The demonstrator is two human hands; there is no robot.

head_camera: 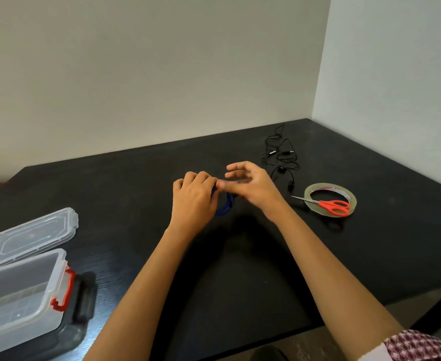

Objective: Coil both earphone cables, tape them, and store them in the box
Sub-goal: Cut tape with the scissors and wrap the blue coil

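Partly hidden, blue cable (225, 207) loops in tight coil; strands bunched

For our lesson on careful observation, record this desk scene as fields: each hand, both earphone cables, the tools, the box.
left hand: grips the coiled blue earphone cable
right hand: fingers spread, thumb at the coil; pinch unclear
black earphones: loose, uncoiled, far right on the table
tape roll: flat, right of the hands
scissors: red-handled, lying across the tape roll
box: clear, red latch, open, near left
lid: off, behind the box
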